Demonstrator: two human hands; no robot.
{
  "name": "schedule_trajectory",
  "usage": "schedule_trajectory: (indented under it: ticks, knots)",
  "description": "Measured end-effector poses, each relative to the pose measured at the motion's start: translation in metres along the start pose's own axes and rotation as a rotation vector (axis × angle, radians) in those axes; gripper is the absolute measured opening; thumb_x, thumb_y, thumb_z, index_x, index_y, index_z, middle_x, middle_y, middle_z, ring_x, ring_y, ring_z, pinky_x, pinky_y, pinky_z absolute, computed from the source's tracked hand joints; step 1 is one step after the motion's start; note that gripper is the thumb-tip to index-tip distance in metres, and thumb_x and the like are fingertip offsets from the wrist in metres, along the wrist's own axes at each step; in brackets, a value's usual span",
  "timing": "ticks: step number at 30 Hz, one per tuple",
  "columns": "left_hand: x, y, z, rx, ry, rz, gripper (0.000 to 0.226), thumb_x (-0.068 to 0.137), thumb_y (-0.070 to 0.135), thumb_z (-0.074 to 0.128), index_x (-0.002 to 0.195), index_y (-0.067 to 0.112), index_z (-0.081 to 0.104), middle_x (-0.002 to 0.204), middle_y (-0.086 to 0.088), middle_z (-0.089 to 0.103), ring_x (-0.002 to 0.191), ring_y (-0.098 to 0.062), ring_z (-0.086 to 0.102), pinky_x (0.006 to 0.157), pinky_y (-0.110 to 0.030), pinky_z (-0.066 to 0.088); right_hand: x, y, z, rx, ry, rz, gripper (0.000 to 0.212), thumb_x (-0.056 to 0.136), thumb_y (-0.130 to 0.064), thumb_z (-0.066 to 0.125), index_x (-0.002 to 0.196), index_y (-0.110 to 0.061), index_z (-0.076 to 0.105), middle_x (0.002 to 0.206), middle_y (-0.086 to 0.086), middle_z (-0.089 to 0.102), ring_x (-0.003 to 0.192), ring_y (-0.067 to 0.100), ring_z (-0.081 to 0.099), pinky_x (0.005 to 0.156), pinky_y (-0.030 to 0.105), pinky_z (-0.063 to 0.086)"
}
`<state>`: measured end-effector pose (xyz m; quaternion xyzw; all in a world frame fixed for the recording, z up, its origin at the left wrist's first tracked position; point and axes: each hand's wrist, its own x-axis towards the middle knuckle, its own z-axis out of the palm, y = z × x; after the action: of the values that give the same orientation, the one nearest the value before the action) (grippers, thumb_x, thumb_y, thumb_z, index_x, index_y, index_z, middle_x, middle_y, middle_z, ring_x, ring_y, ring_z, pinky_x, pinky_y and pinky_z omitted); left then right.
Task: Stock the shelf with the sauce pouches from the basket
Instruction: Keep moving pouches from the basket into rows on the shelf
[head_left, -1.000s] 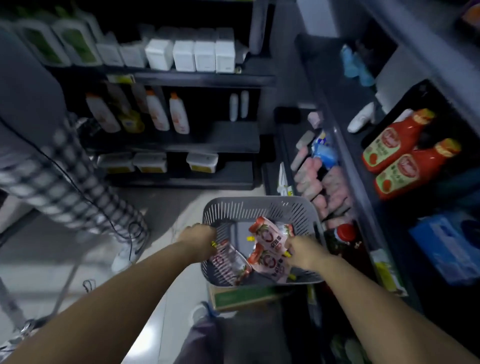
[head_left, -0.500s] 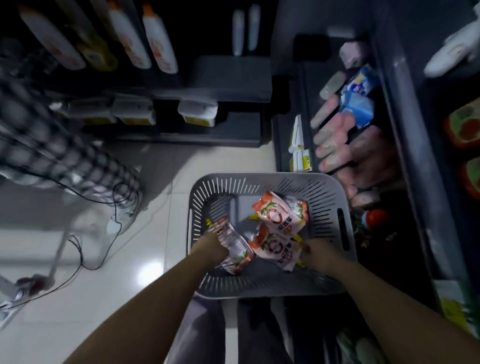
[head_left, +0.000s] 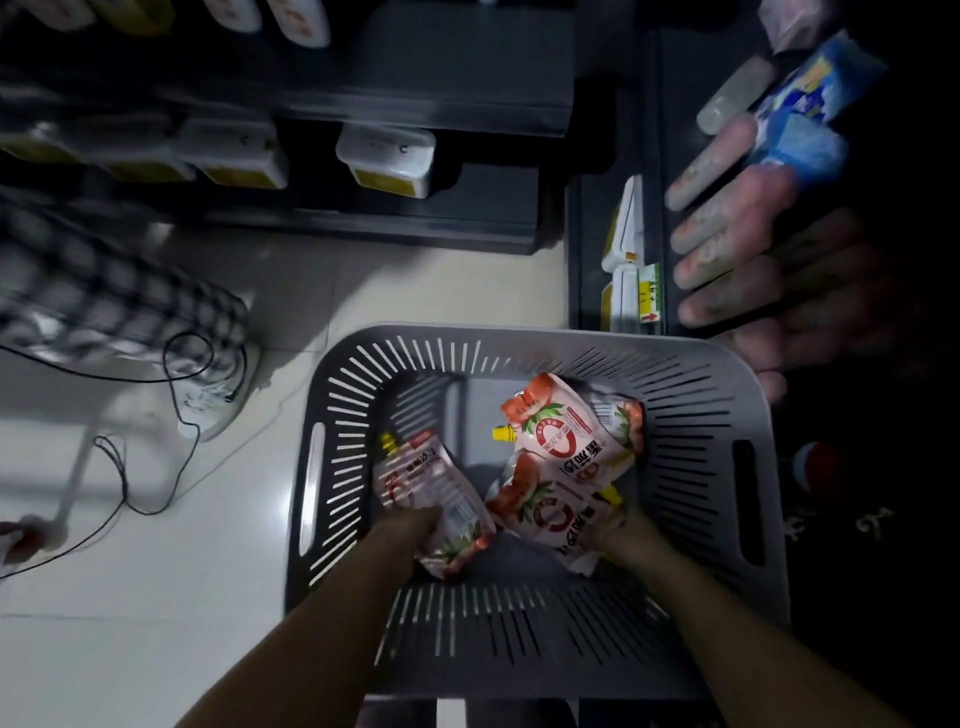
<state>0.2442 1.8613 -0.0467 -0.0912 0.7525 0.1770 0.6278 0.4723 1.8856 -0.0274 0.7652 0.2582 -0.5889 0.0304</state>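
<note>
The basket (head_left: 524, 639) stands on the floor, and all three sauce pouches are inside it. The left grip (head_left: 415, 530) is closed round the near end of the left pouch (head_left: 431, 488). This pouch lies with its long axis pointing away from the person, and its yellow cap is at the far end, towards the basket's left wall. The right grip (head_left: 618, 535) is at the near right corner of the lower pouch (head_left: 545, 514), but its fingers are hidden behind the foil, so it cannot be told whether it holds the pouch or only touches it. The top pouch (head_left: 571, 431) lies across the lower one, farther from both grips. The shelf (head_left: 587, 249) to be stocked is probably the dark one ahead and to the right, beyond the basket's far rim. The right grip is nearer to it, so the carry would likely go forward and right.
</note>
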Motion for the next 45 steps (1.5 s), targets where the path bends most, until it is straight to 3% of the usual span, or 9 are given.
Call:
schedule_trajectory:
  ticks: [6, 10, 16, 19, 23, 31, 35, 39, 45]
  knots:
    - [0.02, -0.014, -0.004, -0.062, 0.139, 0.037, 0.023, 0.084, 0.0, 0.064, 0.106, -0.008, 0.061, 0.08, -0.021, 0.067, 0.054, -0.021, 0.061, 0.06, -0.034, 0.053, 0.016, 0.005, 0.005, 0.188, 0.1, 0.112, 0.028, 0.083, 0.01, 0.059, 0.111, 0.012, 0.059, 0.105, 0.017, 0.061, 0.079, 0.024, 0.059, 0.047, 0.014, 0.05]
    - [0.005, -0.006, -0.002, 0.006, -0.017, 0.06, 0.008, 0.088, 0.001, 0.058, 0.094, 0.006, 0.059, 0.082, -0.016, 0.066, 0.064, -0.024, 0.062, 0.059, -0.032, 0.052, 0.025, 0.018, -0.005, -0.08, 0.155, 0.091, 0.024, 0.085, -0.012, 0.064, 0.103, 0.005, 0.066, 0.102, 0.022, 0.068, 0.091, 0.031, 0.065, 0.076, 0.037, 0.054]
    - [-0.045, 0.01, 0.018, 0.97, 0.231, 0.573, 0.022, 0.086, 0.013, 0.051, 0.103, 0.007, 0.064, 0.101, -0.019, 0.068, 0.1, -0.036, 0.063, 0.077, -0.037, 0.047, -0.007, 0.007, -0.013, -0.192, 0.022, -0.06, 0.017, 0.085, -0.001, 0.058, 0.1, 0.0, 0.065, 0.099, 0.016, 0.069, 0.094, 0.03, 0.065, 0.082, 0.04, 0.053]
    - [-0.052, 0.01, 0.018, 1.166, 0.227, 0.591, 0.031, 0.085, 0.014, 0.049, 0.114, 0.013, 0.06, 0.112, -0.015, 0.065, 0.107, -0.035, 0.06, 0.086, -0.037, 0.047, -0.027, -0.002, -0.02, -0.17, 0.009, -0.041, 0.013, 0.084, 0.003, 0.057, 0.094, 0.002, 0.064, 0.092, 0.014, 0.068, 0.082, 0.025, 0.064, 0.068, 0.031, 0.052]
    - [-0.038, 0.005, 0.014, 1.168, -0.059, 0.51, 0.023, 0.087, 0.021, 0.054, 0.11, 0.019, 0.055, 0.116, -0.01, 0.06, 0.106, -0.026, 0.058, 0.085, -0.03, 0.044, -0.052, -0.012, -0.027, -0.158, 0.007, -0.016, 0.006, 0.084, 0.004, 0.06, 0.085, 0.001, 0.065, 0.072, 0.006, 0.061, 0.064, 0.014, 0.055, 0.052, 0.02, 0.044]
    - [-0.001, -0.003, 0.005, 0.799, 0.003, 0.319, 0.08, 0.074, 0.017, 0.071, 0.141, 0.017, 0.028, 0.134, -0.013, 0.049, 0.123, -0.033, 0.05, 0.104, -0.042, 0.042, -0.052, -0.067, -0.029, -0.913, -0.171, -0.417, 0.018, 0.09, -0.012, 0.053, 0.097, -0.015, 0.07, 0.096, -0.007, 0.063, 0.085, 0.011, 0.059, 0.065, 0.018, 0.046]
    - [0.03, -0.011, 0.004, 0.548, 0.032, 0.245, 0.061, 0.075, 0.018, 0.07, 0.129, 0.015, 0.04, 0.116, -0.018, 0.061, 0.099, -0.038, 0.064, 0.085, -0.05, 0.054, -0.033, -0.076, -0.021, -0.241, -0.156, -0.296, 0.022, 0.09, -0.024, 0.059, 0.1, -0.008, 0.07, 0.09, 0.003, 0.067, 0.082, 0.017, 0.061, 0.065, 0.025, 0.043]
    - [0.033, -0.011, 0.001, 0.464, 0.006, 0.183, 0.079, 0.042, 0.024, 0.086, 0.113, 0.013, 0.054, 0.108, -0.01, 0.067, 0.097, -0.031, 0.066, 0.088, -0.046, 0.054, -0.024, -0.061, -0.021, 0.593, -0.059, -0.062, 0.048, 0.089, -0.053, 0.045, 0.105, -0.012, 0.064, 0.091, 0.005, 0.068, 0.082, 0.02, 0.062, 0.068, 0.03, 0.045]
    - [0.003, -0.006, 0.009, 0.403, -0.162, 0.094, 0.018, 0.076, -0.002, 0.07, 0.089, 0.008, 0.063, 0.09, -0.013, 0.07, 0.081, -0.025, 0.067, 0.077, -0.041, 0.057, -0.038, -0.024, 0.01, 0.717, -0.155, -0.096, 0.052, 0.068, -0.053, 0.059, 0.106, -0.02, 0.069, 0.109, 0.01, 0.071, 0.102, 0.026, 0.065, 0.093, 0.042, 0.048]
